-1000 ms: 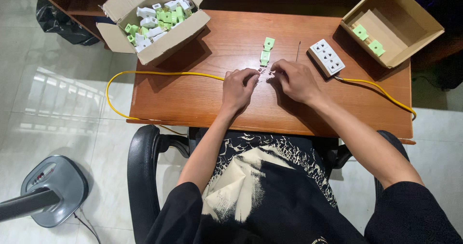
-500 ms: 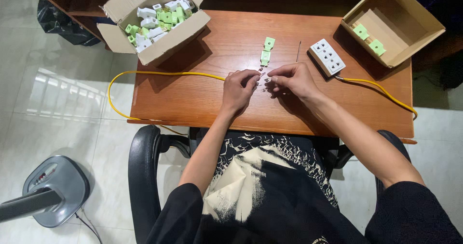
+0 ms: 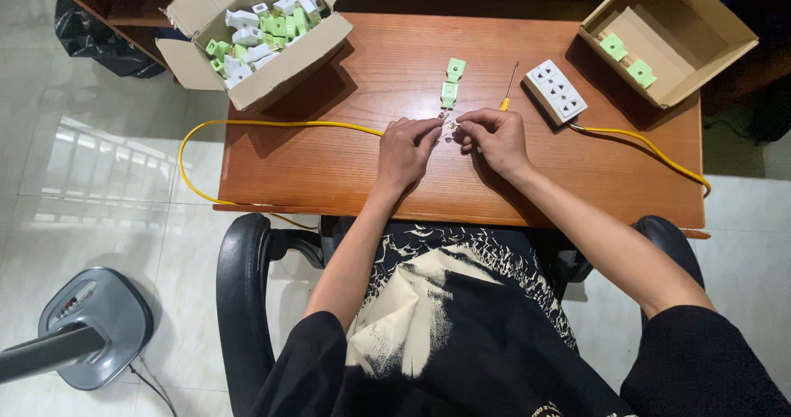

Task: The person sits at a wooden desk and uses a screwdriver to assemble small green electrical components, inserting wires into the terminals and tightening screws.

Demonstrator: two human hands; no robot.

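Yellow cable (image 3: 280, 124) end sits mid-table, pinched between my two hands; tiny wire tips there too small to make out. My left hand (image 3: 405, 147) fingers closed on cable end, my right hand (image 3: 494, 135) fingertips pressed together on same spot, hands nearly touching. Green plug part (image 3: 451, 81) lies just beyond hands, screwdriver (image 3: 508, 87) beside it, white socket block (image 3: 555, 92) near right. Wooden table (image 3: 329, 170) underneath. Cardboard box of green and white plug parts (image 3: 255, 34) far left corner; second cardboard box (image 3: 667, 38) far right corner.
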